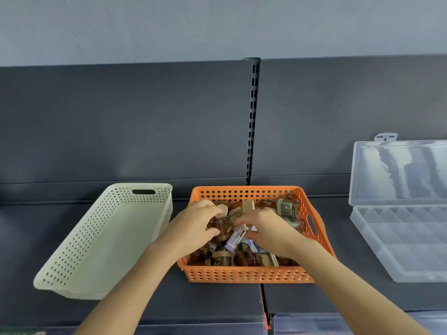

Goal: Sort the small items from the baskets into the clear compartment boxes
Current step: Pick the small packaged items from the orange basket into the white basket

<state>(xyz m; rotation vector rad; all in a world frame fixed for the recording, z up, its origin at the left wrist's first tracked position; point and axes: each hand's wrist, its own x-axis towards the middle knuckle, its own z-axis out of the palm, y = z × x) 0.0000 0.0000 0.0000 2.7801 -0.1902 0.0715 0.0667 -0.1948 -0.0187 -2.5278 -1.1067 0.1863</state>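
Two baskets, one box and two hands were in view. A cream basket [108,238] lay left of the orange basket [242,274]. Inside the orange basket were heaped small jars and packets, too jumbled to count. Over that heap, the left hand [193,226] curled round one brown jar [222,226], and the right hand [268,228] pinched one pale packet [233,240], fingertips blurred. Right of the orange basket stood the clear box [399,250], lid raised.
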